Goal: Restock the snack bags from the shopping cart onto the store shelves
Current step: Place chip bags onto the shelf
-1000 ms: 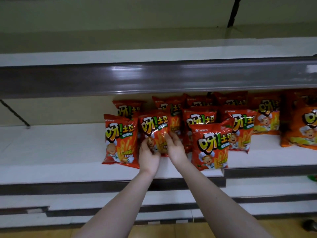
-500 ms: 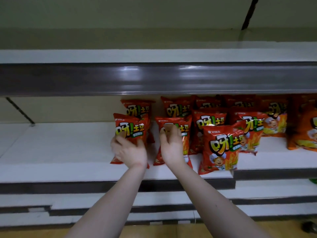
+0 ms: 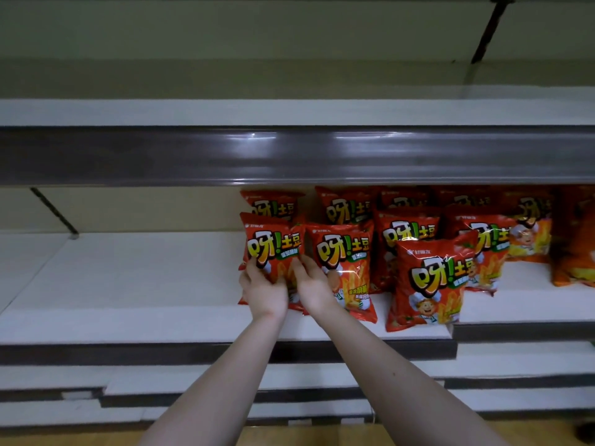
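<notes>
While the leftmost red snack bag (image 3: pixel 273 249) stands upright near the shelf's (image 3: pixel 128 284) front edge, the left hand (image 3: pixel 262 291) grips its lower left side. The right hand (image 3: pixel 314 284) curls its fingers round the right edge, beside a neighbouring bag (image 3: pixel 349 252).

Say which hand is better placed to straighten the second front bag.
Right, likely: the right hand overlaps the second front bag, while the left hand grips the leftmost bag on its far side.
</notes>
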